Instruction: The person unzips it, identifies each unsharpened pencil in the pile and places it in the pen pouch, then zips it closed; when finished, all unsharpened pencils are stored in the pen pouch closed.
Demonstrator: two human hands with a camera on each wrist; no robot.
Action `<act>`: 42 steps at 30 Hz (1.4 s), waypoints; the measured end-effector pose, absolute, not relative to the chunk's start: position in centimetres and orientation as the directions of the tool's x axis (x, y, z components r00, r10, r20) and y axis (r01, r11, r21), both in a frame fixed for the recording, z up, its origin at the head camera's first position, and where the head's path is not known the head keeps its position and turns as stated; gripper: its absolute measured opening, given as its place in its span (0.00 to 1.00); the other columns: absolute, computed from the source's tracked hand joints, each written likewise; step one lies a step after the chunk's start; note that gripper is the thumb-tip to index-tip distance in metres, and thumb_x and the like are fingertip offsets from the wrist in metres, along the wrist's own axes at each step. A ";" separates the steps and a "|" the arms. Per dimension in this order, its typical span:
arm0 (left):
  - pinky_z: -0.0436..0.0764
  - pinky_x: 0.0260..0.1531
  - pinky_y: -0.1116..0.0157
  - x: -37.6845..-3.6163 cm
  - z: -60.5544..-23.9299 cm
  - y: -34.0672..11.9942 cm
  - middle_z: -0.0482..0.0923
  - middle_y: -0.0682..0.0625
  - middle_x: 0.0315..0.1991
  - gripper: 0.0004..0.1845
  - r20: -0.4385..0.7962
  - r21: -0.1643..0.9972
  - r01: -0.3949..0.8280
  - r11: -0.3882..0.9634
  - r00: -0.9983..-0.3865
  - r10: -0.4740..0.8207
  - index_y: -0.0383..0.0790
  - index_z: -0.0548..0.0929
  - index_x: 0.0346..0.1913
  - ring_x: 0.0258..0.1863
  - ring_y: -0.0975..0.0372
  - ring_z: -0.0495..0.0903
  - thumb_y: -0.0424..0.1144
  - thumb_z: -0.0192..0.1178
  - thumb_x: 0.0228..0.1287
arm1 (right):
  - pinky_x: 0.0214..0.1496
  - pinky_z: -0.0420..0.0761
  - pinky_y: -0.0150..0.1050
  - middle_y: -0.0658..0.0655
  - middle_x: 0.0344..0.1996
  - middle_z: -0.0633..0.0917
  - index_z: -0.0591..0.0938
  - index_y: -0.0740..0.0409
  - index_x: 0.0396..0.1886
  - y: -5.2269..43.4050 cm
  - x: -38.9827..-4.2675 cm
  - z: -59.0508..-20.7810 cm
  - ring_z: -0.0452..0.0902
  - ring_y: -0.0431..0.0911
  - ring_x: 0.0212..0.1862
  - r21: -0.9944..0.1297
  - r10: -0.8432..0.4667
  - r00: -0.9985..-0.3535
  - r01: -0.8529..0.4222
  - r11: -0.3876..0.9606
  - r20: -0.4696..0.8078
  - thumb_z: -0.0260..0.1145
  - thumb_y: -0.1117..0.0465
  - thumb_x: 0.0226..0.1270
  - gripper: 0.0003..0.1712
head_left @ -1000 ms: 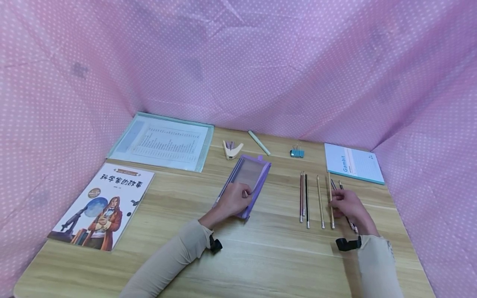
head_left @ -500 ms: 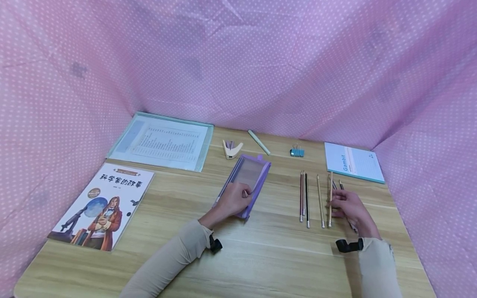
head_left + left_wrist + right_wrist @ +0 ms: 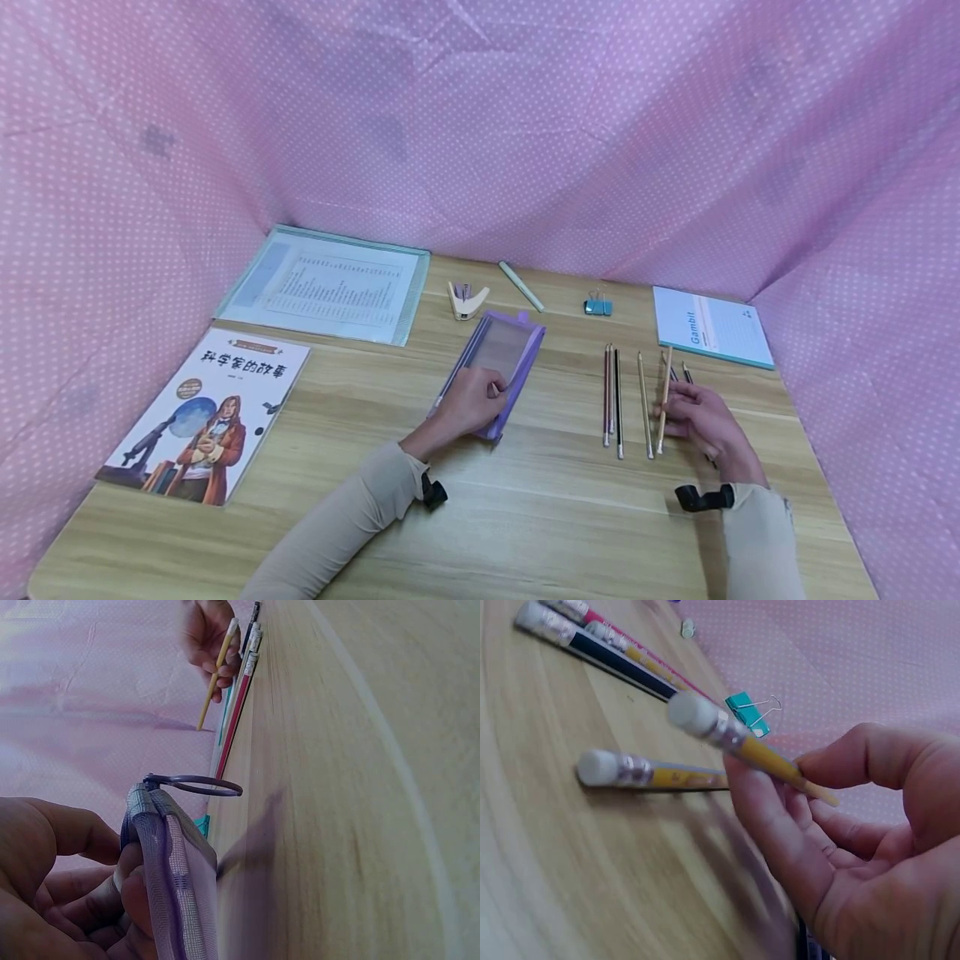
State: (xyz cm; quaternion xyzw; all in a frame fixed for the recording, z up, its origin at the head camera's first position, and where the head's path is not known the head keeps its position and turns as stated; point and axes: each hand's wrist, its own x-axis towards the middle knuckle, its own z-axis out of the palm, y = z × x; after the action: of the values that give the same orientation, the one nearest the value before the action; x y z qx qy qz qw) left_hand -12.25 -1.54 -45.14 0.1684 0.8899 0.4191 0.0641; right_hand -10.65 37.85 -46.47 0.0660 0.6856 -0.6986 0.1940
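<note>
My left hand (image 3: 471,402) grips the near end of a purple mesh pencil case (image 3: 501,353) lying mid-table; the left wrist view shows the fingers (image 3: 90,900) curled round the case's edge (image 3: 172,862). My right hand (image 3: 693,414) pinches a yellow pencil (image 3: 664,392) with an eraser end and holds it just above the wood (image 3: 735,742). Beside it lie several more pencils (image 3: 615,392) in a row, one yellow pencil (image 3: 645,774) directly under the held one. Two dark pencils (image 3: 686,373) are partly hidden by my right hand.
A picture book (image 3: 210,408) lies at the near left and a clear document folder (image 3: 330,283) behind it. A stapler (image 3: 467,300), a pale green pen (image 3: 521,287), a teal binder clip (image 3: 597,307) and a light blue notebook (image 3: 708,327) sit along the back. Pink dotted cloth (image 3: 480,125) walls the table.
My right hand has lifted the yellow pencil off the table and tilted it, its near end swinging left. The left hand has stayed on the pencil case.
</note>
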 end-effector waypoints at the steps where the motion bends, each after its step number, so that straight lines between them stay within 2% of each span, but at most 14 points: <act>1: 0.71 0.13 0.77 -12.3 -45.1 -1.5 0.83 0.48 0.20 0.05 0.027 0.767 0.247 0.592 -0.935 0.354 0.33 0.88 0.33 0.16 0.70 0.74 0.30 0.63 0.59 | 0.43 0.88 0.38 0.46 0.39 0.85 0.46 0.83 0.70 37.9 -10.6 -46.5 0.86 0.39 0.41 -0.934 -0.190 -0.918 0.357 -0.014 -0.349 0.51 0.75 0.72 0.35; 3: 0.71 0.13 0.77 -12.2 -45.1 -1.5 0.83 0.48 0.20 0.05 0.027 0.768 0.246 0.591 -0.935 0.354 0.33 0.88 0.33 0.16 0.70 0.74 0.30 0.63 0.59 | 0.44 0.88 0.39 0.47 0.40 0.86 0.54 0.78 0.68 38.0 -10.5 -46.7 0.85 0.40 0.41 -0.934 -0.210 -0.920 0.352 -0.067 -0.331 0.50 0.75 0.73 0.28; 6: 0.71 0.13 0.77 -12.2 -45.1 -1.5 0.83 0.48 0.20 0.05 0.025 0.768 0.245 0.592 -0.935 0.354 0.33 0.88 0.33 0.16 0.70 0.74 0.30 0.63 0.59 | 0.45 0.88 0.41 0.49 0.40 0.86 0.65 0.66 0.60 38.1 -10.4 -46.8 0.85 0.41 0.42 -0.925 -0.249 -0.920 0.347 -0.156 -0.303 0.49 0.77 0.72 0.19; 8: 0.71 0.13 0.77 -12.2 -45.1 -1.5 0.83 0.48 0.20 0.05 0.024 0.767 0.244 0.593 -0.935 0.354 0.33 0.88 0.33 0.16 0.70 0.74 0.30 0.63 0.59 | 0.46 0.88 0.42 0.51 0.41 0.86 0.70 0.59 0.56 38.0 -10.3 -46.9 0.86 0.43 0.43 -0.913 -0.277 -0.919 0.346 -0.218 -0.282 0.47 0.78 0.72 0.18; 15: 0.70 0.13 0.77 -12.2 -45.1 -1.5 0.83 0.48 0.20 0.05 0.039 0.757 0.260 0.599 -0.934 0.356 0.33 0.88 0.32 0.15 0.70 0.73 0.30 0.63 0.59 | 0.47 0.88 0.42 0.52 0.43 0.86 0.78 0.54 0.52 37.6 -10.0 -46.8 0.86 0.43 0.44 -0.880 -0.333 -0.915 0.342 -0.330 -0.230 0.45 0.76 0.75 0.20; 20: 0.70 0.13 0.77 -12.2 -45.0 -1.5 0.83 0.48 0.19 0.05 0.034 0.762 0.251 0.597 -0.936 0.350 0.34 0.88 0.32 0.15 0.70 0.73 0.30 0.63 0.59 | 0.49 0.88 0.42 0.51 0.43 0.85 0.78 0.53 0.53 37.0 -9.9 -46.6 0.85 0.43 0.45 -0.878 -0.322 -0.915 0.349 -0.329 -0.243 0.45 0.75 0.76 0.20; 27: 0.71 0.13 0.77 -12.2 -45.0 -1.5 0.83 0.48 0.20 0.05 0.035 0.765 0.251 0.593 -0.936 0.351 0.33 0.88 0.33 0.15 0.70 0.73 0.30 0.63 0.58 | 0.50 0.87 0.43 0.53 0.43 0.83 0.73 0.56 0.56 35.9 -9.8 -46.3 0.85 0.43 0.45 -0.868 -0.294 -0.916 0.365 -0.337 -0.271 0.47 0.76 0.75 0.18; 36: 0.71 0.13 0.77 -12.2 -45.1 -1.5 0.83 0.49 0.19 0.05 0.027 0.766 0.243 0.596 -0.937 0.347 0.33 0.88 0.33 0.15 0.70 0.73 0.30 0.63 0.58 | 0.49 0.87 0.42 0.53 0.44 0.86 0.77 0.54 0.53 34.1 -9.9 -45.9 0.86 0.43 0.46 -0.871 -0.363 -0.912 0.327 -0.366 -0.190 0.43 0.77 0.75 0.21; 42: 0.71 0.13 0.77 -12.2 -45.2 -1.5 0.82 0.49 0.19 0.05 0.031 0.766 0.247 0.593 -0.936 0.349 0.33 0.88 0.33 0.16 0.70 0.73 0.30 0.62 0.59 | 0.46 0.88 0.38 0.50 0.42 0.85 0.75 0.54 0.54 32.8 -9.9 -45.8 0.85 0.41 0.45 -0.902 -0.314 -0.923 0.316 -0.293 -0.221 0.50 0.72 0.75 0.15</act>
State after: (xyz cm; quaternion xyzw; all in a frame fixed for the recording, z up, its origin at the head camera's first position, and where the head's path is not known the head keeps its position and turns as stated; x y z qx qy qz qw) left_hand -12.20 -1.51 -45.24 0.1674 0.8905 0.4187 0.0613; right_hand -9.94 32.80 -45.80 0.0009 0.5614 -0.8040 0.1959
